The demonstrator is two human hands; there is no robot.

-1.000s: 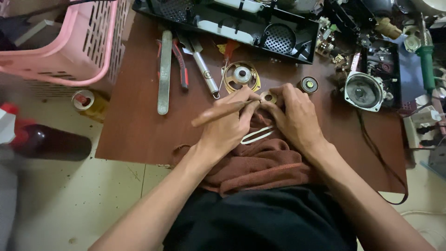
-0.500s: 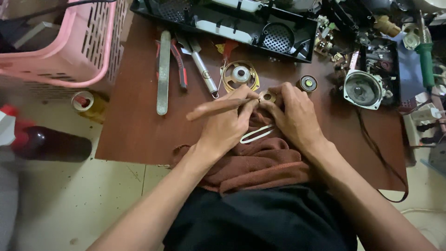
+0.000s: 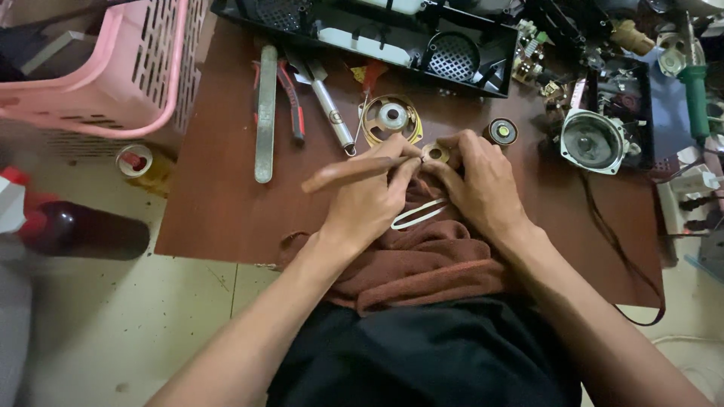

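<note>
Head view, looking down: left hand (image 3: 369, 200), grip closed on a slim brown stick tool (image 3: 351, 172) held pen-fashion, its tip laid against a small round brass-coloured part (image 3: 435, 154). Right hand (image 3: 477, 185), grip closed on that part, pinching it from the 3 o'clock side, apparently to steady it under the tip. Both hands rest on a folded brown cloth (image 3: 422, 256) at the table's near edge, which pads the wrists; white tweezers (image 3: 417, 215) lie on it between the hands. At 12 o'clock from the part, a bare speaker frame with white centre (image 3: 391, 117); at 2 o'clock, a small dark round magnet piece (image 3: 501, 132). Toward 10 o'clock, a flat metal file (image 3: 265, 113), red-handled pliers (image 3: 290, 102) and a silver screwdriver (image 3: 329, 105), laid parallel within reach. Far edge: opened black plastic casing (image 3: 377, 30). At 3 o'clock, a chrome-rimmed speaker (image 3: 592, 141). Brown table (image 3: 219, 211); pink basket (image 3: 105, 68) off its 10 o'clock corner.
</note>
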